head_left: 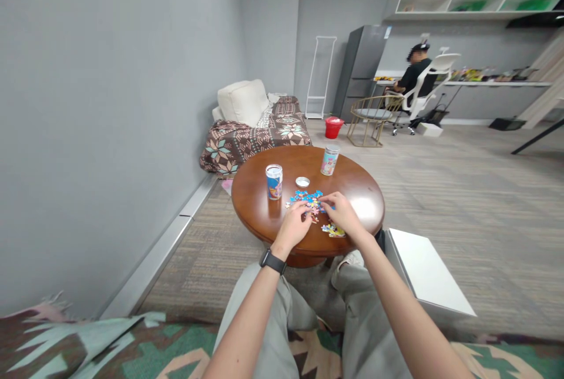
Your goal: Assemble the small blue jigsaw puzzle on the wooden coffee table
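A loose pile of jigsaw puzzle pieces (301, 195), mostly blue with some pink, lies on the round brown table (253, 161). At the near left edge of the pile is my left hand (294, 226), palm down, its fingers bent and a little apart over the pieces. My right hand (342, 212) reaches in from the right, thumb and forefinger closed at a puzzle piece, which is mostly hidden. Just below it sits a small joined-up patch of yellow pieces (333, 230). An uncapped blue picture can (274, 184) stands left of the pile, with a round silver lid (302, 181) behind the pieces.
A second can (330, 161), pastel and capped, stands at the table's far right. A white box (429, 270) is on the floor by my right leg. Beyond are a patterned-cloth sofa (264, 132), a red bin (333, 127), a wire chair (372, 114) and a seated person (416, 79).
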Tool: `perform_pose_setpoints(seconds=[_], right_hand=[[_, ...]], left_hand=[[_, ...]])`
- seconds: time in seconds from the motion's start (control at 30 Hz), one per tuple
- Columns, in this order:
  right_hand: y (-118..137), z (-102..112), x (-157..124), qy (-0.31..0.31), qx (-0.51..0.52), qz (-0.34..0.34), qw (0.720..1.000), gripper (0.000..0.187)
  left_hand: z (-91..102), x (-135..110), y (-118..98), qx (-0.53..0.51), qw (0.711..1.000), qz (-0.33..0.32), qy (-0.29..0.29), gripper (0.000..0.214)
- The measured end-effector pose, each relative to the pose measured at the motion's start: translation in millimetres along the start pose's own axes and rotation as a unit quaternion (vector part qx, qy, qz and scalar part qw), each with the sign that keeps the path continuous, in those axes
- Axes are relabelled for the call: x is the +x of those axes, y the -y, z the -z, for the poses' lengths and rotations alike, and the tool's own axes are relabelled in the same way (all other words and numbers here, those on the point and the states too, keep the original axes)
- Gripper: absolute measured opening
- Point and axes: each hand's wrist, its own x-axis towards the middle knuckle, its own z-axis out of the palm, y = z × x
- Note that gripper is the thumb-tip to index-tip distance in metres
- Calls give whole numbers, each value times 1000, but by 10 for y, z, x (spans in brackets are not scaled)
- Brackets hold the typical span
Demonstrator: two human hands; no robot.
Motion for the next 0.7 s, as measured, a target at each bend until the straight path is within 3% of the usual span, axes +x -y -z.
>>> perform_pose_setpoints(seconds=[0.17,0.3,0.4,0.7], right_hand=[[3,157,-309,37,-25,13,999,12],[115,206,-452,72,-78,26,994,10],[197,194,-464,65,-85,25,994,5],[233,193,-467,42,2,3,999,13]], left_hand=[[-10,4,25,-9,999,-27,21,22],[-13,-6,47,3,992,-94,86,19],[-31,-5,83,28,984,-129,120,19],[-24,32,92,-41,987,-113,108,19]])
